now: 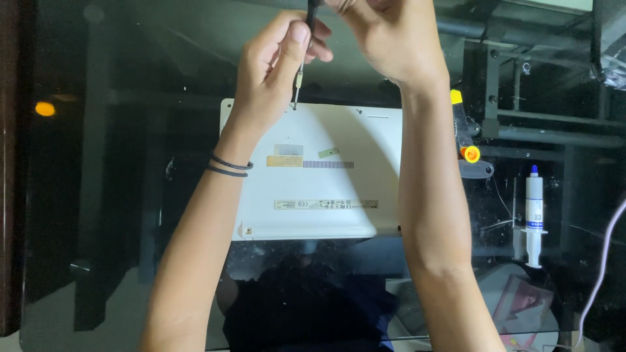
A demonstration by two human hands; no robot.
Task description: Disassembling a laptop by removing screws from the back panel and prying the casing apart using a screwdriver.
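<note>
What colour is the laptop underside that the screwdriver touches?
White, with small labels; the laptop underside shows in the head view.

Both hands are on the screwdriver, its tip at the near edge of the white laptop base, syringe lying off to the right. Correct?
Not quite. In the head view the screwdriver, held by the left hand and right hand, has its tip at the far edge of the white laptop base, not the near edge. The syringe does lie to the right.

Both hands [326,52] raised, fingers [293,45] pinched

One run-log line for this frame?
left hand: steadies screwdriver shaft | right hand: grips handle | tip: on white laptop base | syringe: right, untouched
</note>
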